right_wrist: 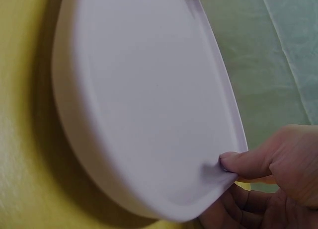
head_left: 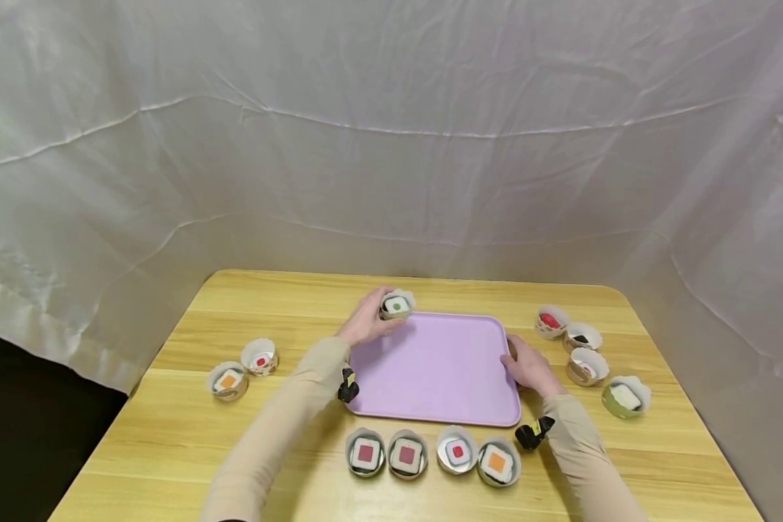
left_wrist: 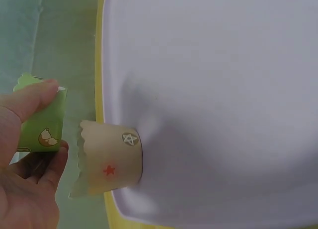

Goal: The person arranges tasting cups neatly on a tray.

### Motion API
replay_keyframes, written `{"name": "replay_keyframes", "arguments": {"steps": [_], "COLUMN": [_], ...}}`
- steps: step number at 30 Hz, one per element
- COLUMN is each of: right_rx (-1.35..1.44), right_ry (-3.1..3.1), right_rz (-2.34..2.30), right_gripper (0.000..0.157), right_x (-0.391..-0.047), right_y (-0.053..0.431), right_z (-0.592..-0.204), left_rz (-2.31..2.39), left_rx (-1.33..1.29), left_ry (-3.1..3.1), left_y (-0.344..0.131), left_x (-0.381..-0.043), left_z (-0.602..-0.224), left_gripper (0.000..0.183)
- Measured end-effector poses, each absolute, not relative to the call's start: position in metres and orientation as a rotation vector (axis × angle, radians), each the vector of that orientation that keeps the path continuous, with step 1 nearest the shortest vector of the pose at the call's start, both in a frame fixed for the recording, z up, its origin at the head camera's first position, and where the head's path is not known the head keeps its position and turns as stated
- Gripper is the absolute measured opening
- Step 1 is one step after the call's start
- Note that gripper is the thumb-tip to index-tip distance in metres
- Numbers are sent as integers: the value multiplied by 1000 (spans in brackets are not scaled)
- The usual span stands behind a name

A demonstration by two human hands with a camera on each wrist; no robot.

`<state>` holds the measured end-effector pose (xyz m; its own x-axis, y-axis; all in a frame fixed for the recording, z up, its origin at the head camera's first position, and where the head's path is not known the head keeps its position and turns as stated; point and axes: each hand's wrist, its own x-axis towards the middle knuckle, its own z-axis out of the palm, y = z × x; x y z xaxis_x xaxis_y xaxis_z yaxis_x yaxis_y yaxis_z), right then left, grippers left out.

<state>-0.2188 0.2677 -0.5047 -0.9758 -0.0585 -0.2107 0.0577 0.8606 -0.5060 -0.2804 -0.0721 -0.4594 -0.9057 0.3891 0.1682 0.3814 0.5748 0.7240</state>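
Note:
My left hand [head_left: 367, 319] holds a green paper cup [left_wrist: 43, 120] over the far left corner of a lilac tray [head_left: 437, 370], thumb on one side and fingers underneath. Inside that cup, a white piece with a green dot shows in the head view. A beige paper cup [left_wrist: 112, 157] with a red star stands on the tray beside the held cup in the left wrist view; I cannot make it out in the head view. My right hand [head_left: 530, 365] grips the tray's right side, thumb on top of the rim [right_wrist: 229, 177] and fingers below.
Several paper cups with sushi-like pieces [head_left: 407, 454] line the near side of the tray. Two cups [head_left: 228, 382] stand at the left, and several others [head_left: 587, 367] at the right. Grey cloth [head_left: 391, 181] hangs behind the wooden table [head_left: 150, 435].

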Motion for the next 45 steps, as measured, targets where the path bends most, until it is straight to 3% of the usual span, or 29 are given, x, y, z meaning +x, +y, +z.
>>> {"name": "replay_keyframes", "arguments": {"steps": [45], "right_rx": [-11], "right_ry": [2841], "right_rz": [-760], "right_gripper": [56], "right_x": [-212], "right_y": [262], "right_z": [-502], "left_rz": [397], "left_rx": [1032], "left_ry": [2919], "left_y": [-44], "left_x": [-283], "left_z": [-475], "left_gripper": [61]}}
